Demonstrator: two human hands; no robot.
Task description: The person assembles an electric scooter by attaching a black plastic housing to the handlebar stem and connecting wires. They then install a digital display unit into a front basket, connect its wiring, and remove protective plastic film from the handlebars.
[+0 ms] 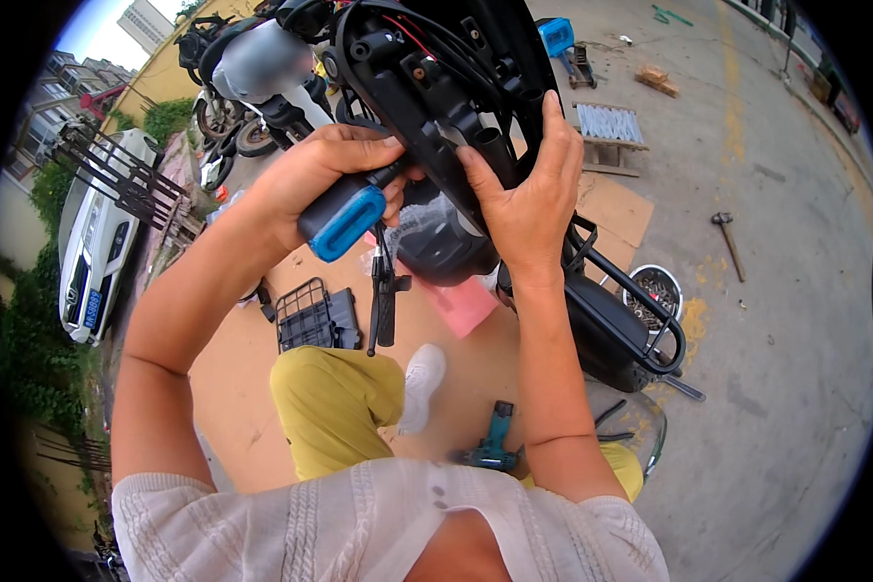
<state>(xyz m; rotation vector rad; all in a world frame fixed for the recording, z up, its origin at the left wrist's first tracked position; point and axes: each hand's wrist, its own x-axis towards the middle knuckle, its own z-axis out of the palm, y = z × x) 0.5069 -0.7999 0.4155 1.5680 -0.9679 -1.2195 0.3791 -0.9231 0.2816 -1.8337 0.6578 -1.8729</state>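
Note:
A black scooter body (427,107), with cables and a red wire inside it, stands tilted in front of me. My left hand (325,165) is closed around the narrow neck of a black tool with a blue end (347,223), at the left edge of the body; the tool's tip is hidden. My right hand (533,209) grips the right side of the body, thumb on the near side and fingers stretched up along the edge. Below hangs a black handlebar grip with a lever (385,301). A rounded black part (446,242) shows behind the body.
Cardboard (252,407) covers the ground, with a black wire rack (315,315) and a teal cordless drill (495,436) on it. To the right are a black rear fender (601,325), a bucket of small metal parts (653,291) and a hammer (727,242). Farther off stand a slatted stool (609,126) and a white car (97,233).

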